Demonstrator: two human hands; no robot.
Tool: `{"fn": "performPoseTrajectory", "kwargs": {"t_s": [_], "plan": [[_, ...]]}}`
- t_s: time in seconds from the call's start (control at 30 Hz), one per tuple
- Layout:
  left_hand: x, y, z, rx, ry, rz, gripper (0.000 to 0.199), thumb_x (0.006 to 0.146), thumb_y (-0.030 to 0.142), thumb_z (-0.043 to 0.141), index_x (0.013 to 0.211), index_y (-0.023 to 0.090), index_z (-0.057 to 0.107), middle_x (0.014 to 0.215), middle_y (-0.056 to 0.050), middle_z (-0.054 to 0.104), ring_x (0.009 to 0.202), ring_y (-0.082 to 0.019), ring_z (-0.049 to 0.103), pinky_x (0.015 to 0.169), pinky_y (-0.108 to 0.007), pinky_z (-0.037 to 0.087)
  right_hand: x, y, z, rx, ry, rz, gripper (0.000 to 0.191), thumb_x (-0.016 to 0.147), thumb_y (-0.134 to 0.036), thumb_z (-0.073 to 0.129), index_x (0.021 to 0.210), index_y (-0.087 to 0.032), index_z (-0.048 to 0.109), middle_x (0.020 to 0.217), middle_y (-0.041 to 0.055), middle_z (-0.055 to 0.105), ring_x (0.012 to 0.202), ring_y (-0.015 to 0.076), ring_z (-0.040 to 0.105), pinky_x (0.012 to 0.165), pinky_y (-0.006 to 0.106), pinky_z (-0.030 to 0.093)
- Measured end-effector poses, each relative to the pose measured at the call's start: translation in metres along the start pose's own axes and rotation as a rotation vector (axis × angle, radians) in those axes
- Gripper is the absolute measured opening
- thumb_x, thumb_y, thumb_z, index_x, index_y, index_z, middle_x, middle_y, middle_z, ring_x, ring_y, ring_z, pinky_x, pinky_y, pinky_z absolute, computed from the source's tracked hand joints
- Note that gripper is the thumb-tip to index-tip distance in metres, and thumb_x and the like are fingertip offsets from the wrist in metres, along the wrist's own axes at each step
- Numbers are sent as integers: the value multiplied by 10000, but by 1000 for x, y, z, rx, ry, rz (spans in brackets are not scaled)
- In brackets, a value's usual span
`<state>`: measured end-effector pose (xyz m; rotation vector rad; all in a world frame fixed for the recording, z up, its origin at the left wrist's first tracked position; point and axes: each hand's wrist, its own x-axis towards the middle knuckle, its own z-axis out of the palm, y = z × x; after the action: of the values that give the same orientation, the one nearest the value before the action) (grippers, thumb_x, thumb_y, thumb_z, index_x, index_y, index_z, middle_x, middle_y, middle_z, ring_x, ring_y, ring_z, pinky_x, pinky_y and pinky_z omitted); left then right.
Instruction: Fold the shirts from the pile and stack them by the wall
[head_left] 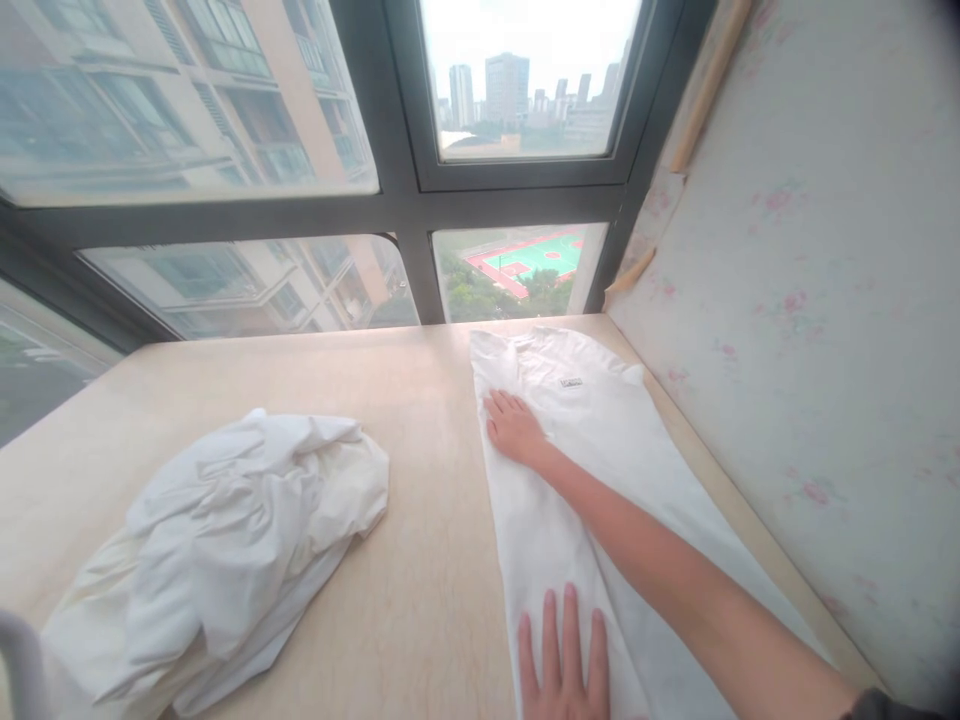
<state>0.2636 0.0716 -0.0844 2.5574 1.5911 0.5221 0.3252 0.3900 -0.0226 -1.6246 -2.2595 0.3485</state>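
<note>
A white garment [660, 500] with a small dark-lettered label lies flat along the right side of the wooden surface, its left part folded over lengthwise. My right hand [515, 428] rests flat on the garment's far left part, the forearm reaching in from the lower right. Nearer to me, my left hand [564, 665] lies on the folded strip at the bottom edge of the view, fingers spread and pointing away. Neither hand grips the cloth. A crumpled white cloth [240, 540] sits in a heap on the left, touched by neither hand.
The pale wooden surface [431, 520] runs up to dark-framed windows [517, 205] at the back. A wall with flowered paper [810, 330] borders it on the right. A blurred grey curved object [22, 660] shows at the lower left corner.
</note>
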Motion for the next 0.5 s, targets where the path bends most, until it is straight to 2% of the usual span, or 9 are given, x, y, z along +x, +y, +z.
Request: {"fn": "performPoseTrajectory", "kwargs": {"t_s": [0.07, 0.2, 0.37, 0.5], "plan": [[-2, -6, 0, 80, 109, 44, 863, 782, 690, 533, 1527, 301, 335, 1457, -116, 510, 1322, -392, 475, 1025, -620, 360, -5, -3, 10, -27, 6, 0, 493, 971, -241, 383, 1445, -121, 437, 1578, 125, 323, 1466, 251, 250, 1187, 417, 170], [-5, -24, -18, 135, 179, 60, 883, 787, 746, 463, 1531, 291, 326, 1438, -100, 535, 1266, -367, 529, 1049, -577, 312, 2, -11, 19, -60, 12, 25, 509, 985, -249, 343, 1469, -102, 399, 1582, 145, 308, 1474, 268, 233, 1183, 441, 164], [-9, -62, -42, 216, 136, 108, 837, 803, 686, 505, 1527, 306, 327, 1466, -61, 508, 1284, -348, 511, 1133, -546, 210, 23, -36, 25, -51, 0, -2, 496, 992, -242, 327, 1467, -117, 395, 1588, 149, 291, 1477, 262, 229, 1180, 449, 176], [-12, -78, -42, 288, 142, 111, 815, 813, 619, 517, 1531, 289, 319, 1466, -77, 505, 1290, -358, 503, 1158, -586, 129, 36, -58, 31, 7, -14, -68, 487, 984, -229, 352, 1446, -91, 416, 1579, 172, 298, 1472, 276, 238, 1179, 460, 189]]}}
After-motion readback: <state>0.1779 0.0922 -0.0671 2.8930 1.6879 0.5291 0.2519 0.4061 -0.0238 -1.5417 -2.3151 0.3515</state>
